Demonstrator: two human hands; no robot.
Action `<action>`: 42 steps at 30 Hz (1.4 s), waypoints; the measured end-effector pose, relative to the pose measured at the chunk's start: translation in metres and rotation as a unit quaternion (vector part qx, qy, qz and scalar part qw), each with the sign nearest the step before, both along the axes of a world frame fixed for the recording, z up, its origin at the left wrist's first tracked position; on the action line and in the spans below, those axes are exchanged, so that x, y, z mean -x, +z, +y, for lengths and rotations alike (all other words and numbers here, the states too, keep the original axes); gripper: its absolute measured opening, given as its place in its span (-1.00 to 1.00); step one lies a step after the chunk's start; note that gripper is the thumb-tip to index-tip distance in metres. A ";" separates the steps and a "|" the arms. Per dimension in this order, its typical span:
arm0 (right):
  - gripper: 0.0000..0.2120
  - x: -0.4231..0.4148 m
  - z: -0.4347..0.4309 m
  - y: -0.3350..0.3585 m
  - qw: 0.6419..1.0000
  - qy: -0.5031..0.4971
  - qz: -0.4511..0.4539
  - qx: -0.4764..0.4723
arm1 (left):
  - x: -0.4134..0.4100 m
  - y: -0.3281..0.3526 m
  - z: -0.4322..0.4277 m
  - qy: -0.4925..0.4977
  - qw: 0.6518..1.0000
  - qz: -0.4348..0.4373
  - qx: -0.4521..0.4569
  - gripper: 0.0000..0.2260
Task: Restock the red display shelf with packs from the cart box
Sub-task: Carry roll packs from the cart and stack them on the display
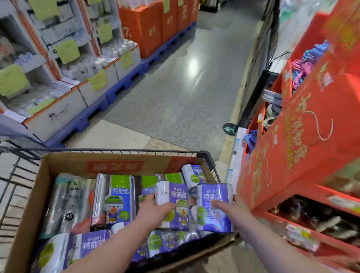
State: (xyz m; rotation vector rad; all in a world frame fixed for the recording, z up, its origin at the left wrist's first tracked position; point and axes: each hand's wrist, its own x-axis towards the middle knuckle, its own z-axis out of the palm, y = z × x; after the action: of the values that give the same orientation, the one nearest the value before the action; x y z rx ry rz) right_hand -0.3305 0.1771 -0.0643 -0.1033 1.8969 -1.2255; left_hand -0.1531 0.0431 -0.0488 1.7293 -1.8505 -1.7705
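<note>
An open cardboard box [69, 164] sits in a wire cart [5, 181] and holds several purple-and-green packs with a cartoon duck. My left hand [152, 208] grips one purple pack [172, 195] in the box's right half. My right hand [231, 210] holds a second purple pack [213, 200] raised at the box's right edge, fingers wrapped round its side. The red display shelf [299, 155] stands right of the cart; its lower tiers hold blurred dark packs.
White and orange display bins [57, 113] on blue pallets [93, 111] line the left of the aisle. Orange cartons [151, 28] stand farther back. Grey floor [187, 90] runs ahead between the two sides. Coloured hangers [308, 61] hang on the red display.
</note>
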 end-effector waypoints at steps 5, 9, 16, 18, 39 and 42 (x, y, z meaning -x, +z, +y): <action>-0.79 -0.012 0.056 0.027 0.997 -0.073 0.023 0.020 | 0.010 0.012 0.032 -0.023 0.998 0.058 -0.010 -0.40; -0.82 -0.012 0.101 0.046 0.993 -0.108 0.037 0.030 | 0.027 0.020 0.058 -0.075 0.994 0.075 -0.014 -0.44; -0.70 -0.002 0.199 0.069 0.976 -0.203 0.055 0.055 | 0.083 0.035 0.128 -0.170 0.977 0.125 -0.026 -0.60; -0.76 0.002 0.238 0.075 0.967 -0.237 0.067 0.059 | 0.102 0.040 0.158 -0.202 0.971 0.127 -0.021 -0.59; -0.69 0.078 0.644 0.141 0.878 -0.441 0.134 0.126 | 0.271 0.116 0.562 -0.418 0.878 0.214 -0.089 -0.70; -0.67 0.090 0.674 0.144 0.865 -0.464 0.136 0.133 | 0.287 0.122 0.590 -0.429 0.868 0.233 -0.088 -0.60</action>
State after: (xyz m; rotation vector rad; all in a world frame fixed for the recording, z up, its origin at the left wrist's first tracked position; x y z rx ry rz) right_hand -0.4202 0.8508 0.0793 0.5939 2.0585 -2.2082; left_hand -0.4405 0.6334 0.0730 0.3368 -2.4175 -2.3788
